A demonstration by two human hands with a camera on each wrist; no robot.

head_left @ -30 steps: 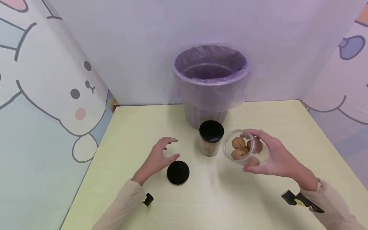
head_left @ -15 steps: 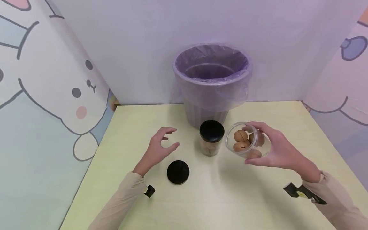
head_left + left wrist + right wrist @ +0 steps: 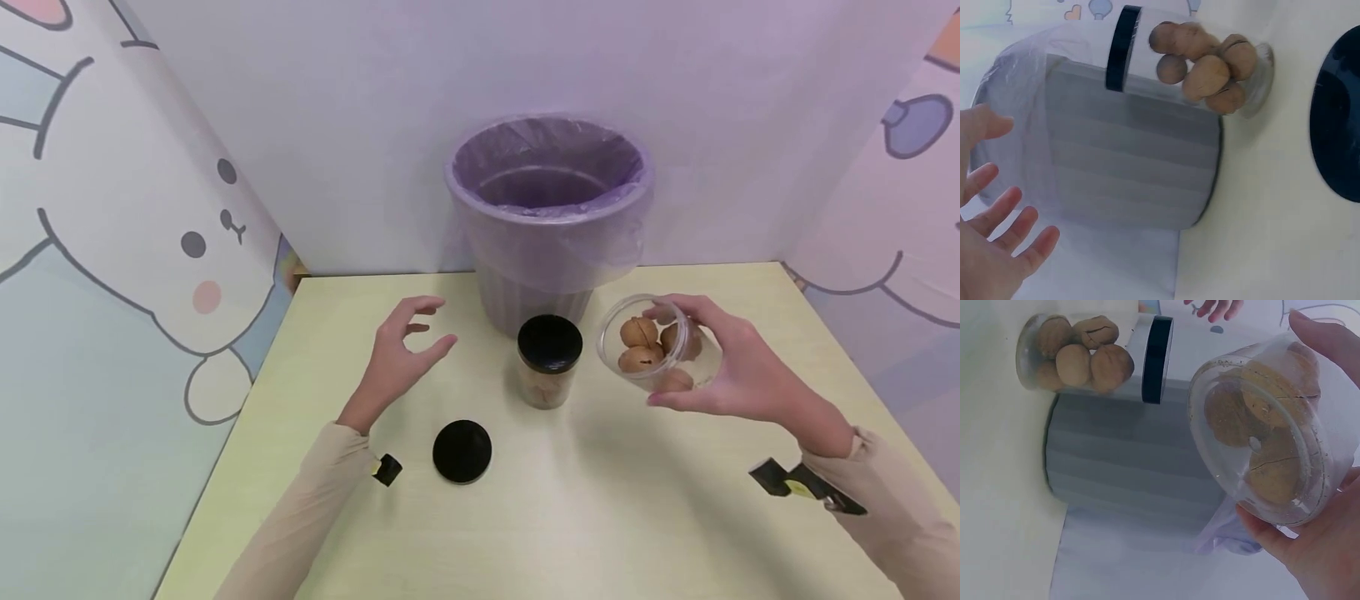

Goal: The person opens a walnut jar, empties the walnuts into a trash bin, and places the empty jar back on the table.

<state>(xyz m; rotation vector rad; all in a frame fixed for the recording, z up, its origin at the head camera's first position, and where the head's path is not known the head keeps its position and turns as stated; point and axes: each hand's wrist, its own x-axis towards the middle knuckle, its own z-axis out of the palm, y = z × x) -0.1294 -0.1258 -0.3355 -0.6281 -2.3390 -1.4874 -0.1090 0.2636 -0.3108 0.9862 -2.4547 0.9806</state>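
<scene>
My right hand (image 3: 738,358) grips a lidless clear plastic jar (image 3: 1260,444) around its side, tilted with its mouth toward the left. Several walnuts (image 3: 639,346) lie inside it. A second clear jar (image 3: 546,387) stands upright on the table, closed by a black lid (image 3: 550,342) and also holding walnuts (image 3: 1207,76). My left hand (image 3: 401,350) hovers over the table to the left of that jar, its fingers curved loosely around nothing. Below it on the table lies a loose black lid (image 3: 462,452), apart from the hand.
A large purple-grey trash bin (image 3: 517,267) lined with a plastic bag stands at the back, right behind the closed jar. The pale table (image 3: 525,533) meets a plain wall behind, with cartoon-printed walls (image 3: 112,208) at both sides.
My left hand has risen away from the loose lid, up and slightly left in the head view. My right hand has moved the walnut jar up and a little right.
</scene>
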